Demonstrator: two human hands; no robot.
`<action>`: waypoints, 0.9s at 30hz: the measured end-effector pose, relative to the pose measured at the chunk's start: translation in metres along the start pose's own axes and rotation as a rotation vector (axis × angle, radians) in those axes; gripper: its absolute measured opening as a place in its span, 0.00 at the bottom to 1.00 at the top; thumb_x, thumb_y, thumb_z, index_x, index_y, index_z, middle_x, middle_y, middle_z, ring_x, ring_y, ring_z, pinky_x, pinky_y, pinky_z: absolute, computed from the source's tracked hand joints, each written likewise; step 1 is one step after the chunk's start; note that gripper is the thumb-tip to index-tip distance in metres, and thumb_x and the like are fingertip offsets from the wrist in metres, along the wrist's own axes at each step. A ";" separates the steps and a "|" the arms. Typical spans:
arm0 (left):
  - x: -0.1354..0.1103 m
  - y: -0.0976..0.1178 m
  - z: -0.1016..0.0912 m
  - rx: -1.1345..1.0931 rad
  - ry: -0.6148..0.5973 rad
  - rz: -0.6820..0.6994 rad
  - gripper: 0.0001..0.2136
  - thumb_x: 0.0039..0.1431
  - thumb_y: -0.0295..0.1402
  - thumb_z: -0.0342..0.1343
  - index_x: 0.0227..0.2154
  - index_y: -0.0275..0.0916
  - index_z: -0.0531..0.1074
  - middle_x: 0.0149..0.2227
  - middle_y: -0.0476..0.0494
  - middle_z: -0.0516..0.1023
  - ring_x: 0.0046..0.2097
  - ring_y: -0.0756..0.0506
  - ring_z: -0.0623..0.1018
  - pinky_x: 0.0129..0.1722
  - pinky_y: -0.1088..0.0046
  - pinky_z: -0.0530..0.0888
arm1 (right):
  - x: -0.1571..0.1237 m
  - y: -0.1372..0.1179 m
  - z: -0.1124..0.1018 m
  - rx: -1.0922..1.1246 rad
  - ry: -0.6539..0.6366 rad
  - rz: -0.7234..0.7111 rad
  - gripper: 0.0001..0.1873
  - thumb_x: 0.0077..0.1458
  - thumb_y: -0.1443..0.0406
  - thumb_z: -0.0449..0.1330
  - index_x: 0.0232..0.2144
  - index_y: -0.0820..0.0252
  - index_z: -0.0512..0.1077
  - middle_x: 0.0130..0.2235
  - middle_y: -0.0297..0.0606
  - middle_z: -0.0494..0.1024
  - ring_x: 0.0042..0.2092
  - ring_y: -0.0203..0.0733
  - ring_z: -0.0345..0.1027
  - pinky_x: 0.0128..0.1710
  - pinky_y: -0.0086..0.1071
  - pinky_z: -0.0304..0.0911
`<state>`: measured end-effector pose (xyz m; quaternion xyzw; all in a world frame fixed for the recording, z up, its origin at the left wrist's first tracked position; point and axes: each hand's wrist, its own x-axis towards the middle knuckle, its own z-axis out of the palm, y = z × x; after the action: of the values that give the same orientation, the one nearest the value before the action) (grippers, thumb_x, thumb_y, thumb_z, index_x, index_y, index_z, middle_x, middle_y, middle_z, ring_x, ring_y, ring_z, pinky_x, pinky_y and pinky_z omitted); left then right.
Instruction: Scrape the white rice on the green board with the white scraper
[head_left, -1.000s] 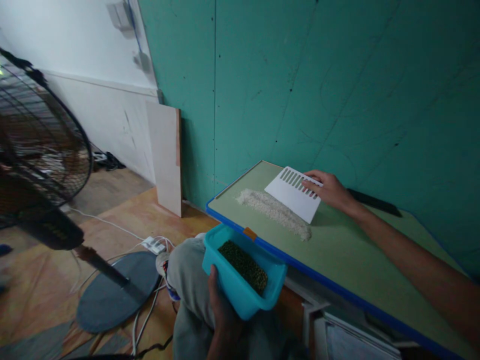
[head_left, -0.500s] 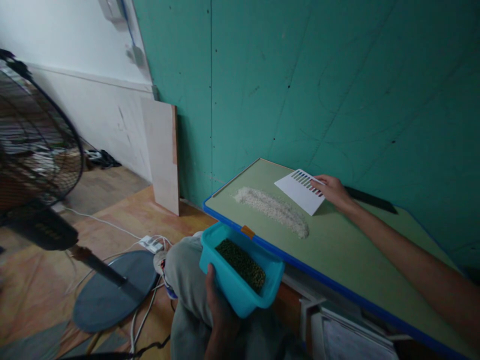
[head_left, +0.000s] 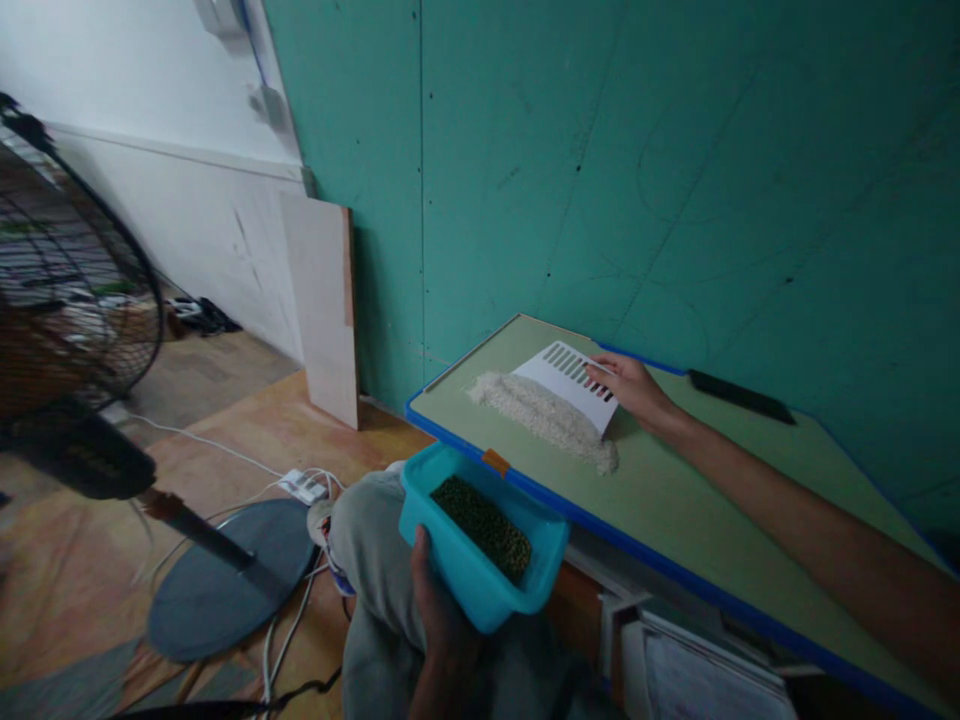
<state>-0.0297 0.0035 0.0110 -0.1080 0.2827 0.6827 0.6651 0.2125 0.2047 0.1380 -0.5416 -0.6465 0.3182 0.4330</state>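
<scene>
My right hand grips the slotted end of a flat white scraper. The scraper's solid edge touches the far side of a long heap of white rice-like grains. Below the table edge, my left hand holds a turquoise plastic tub from its near side, thumb on the outer wall. Small green beans, apparently mung beans, lie in the tub. Most of the left hand's fingers are hidden under it.
The pale green table has a blue rim and an orange clip at its front edge. A black strip lies at the back, against the green wall. A standing fan and cables are on the left.
My right hand has moved the scraper left and toward me, from behind the grain heap to contact with it. My left hand and the tub have stayed in place.
</scene>
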 end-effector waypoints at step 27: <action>0.001 0.001 -0.004 -0.032 -0.055 -0.009 0.26 0.62 0.46 0.53 0.61 0.43 0.67 0.46 0.39 0.83 0.45 0.37 0.82 0.53 0.57 0.74 | 0.019 0.007 -0.046 -0.180 0.175 -0.020 0.11 0.52 0.61 0.62 0.37 0.59 0.73 0.30 0.41 0.78 0.26 0.41 0.70 0.26 0.34 0.65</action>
<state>-0.0318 0.0025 0.0074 -0.1011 0.2530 0.6868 0.6738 0.2562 0.2224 0.1553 -0.5975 -0.6376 0.2062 0.4404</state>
